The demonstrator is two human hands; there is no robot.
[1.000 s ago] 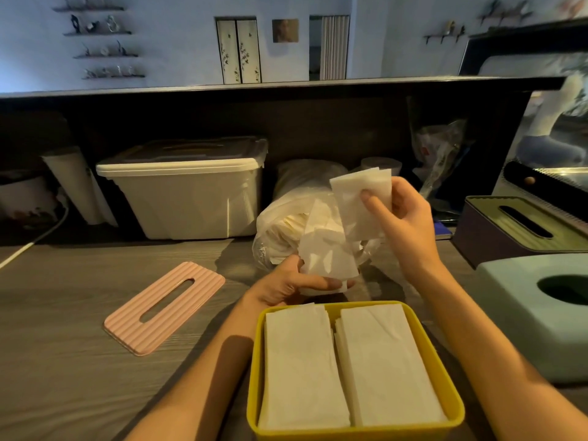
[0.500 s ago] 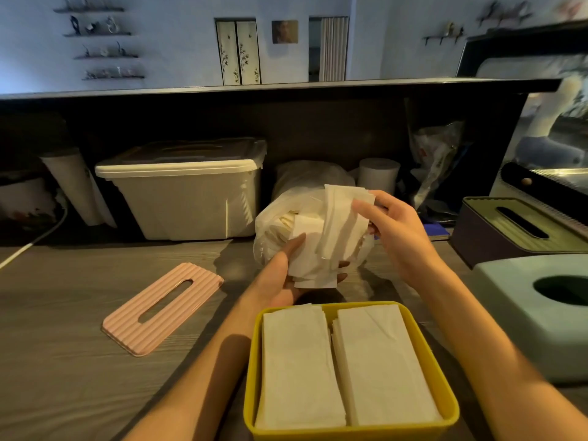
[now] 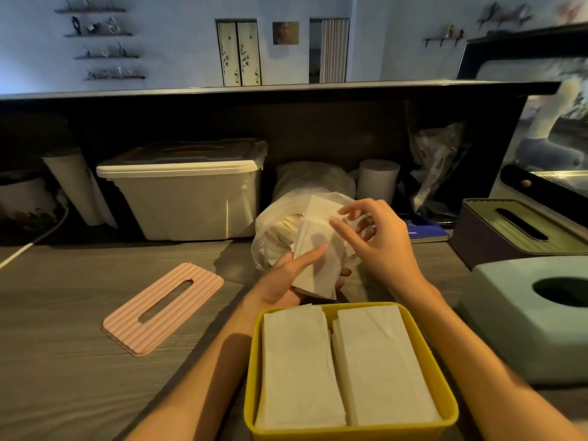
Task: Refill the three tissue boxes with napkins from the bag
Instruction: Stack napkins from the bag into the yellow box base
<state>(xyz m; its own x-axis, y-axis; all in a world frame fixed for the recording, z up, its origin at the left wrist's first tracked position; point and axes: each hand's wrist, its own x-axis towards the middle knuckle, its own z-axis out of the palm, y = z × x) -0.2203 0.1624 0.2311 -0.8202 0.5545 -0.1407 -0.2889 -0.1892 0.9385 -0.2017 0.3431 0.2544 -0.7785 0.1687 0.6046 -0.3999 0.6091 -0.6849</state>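
Three tissue boxes in view: yellow box point(image 3: 253, 370) at six o'clock, lidless, long axis running six to twelve, holding two napkin stacks point(image 3: 297, 367) side by side, both lengthwise the same way. Green box point(image 3: 509, 329) at three o'clock; dark box point(image 3: 483, 237) at two o'clock, slot slanting ten to four. One pink lid point(image 3: 164, 308) at nine o'clock, flat, long axis seven to one. One plastic bag point(image 3: 270, 230) at twelve o'clock beyond the yellow box. Held napkins point(image 3: 315, 268) just above it, long axis six to twelve; left hand point(image 3: 288, 276) clamped on them, thumb over top. Right hand point(image 3: 378, 240) loosely spread, fingertips point(image 3: 337, 223) at the upper napkin edges; grip on them unclear.
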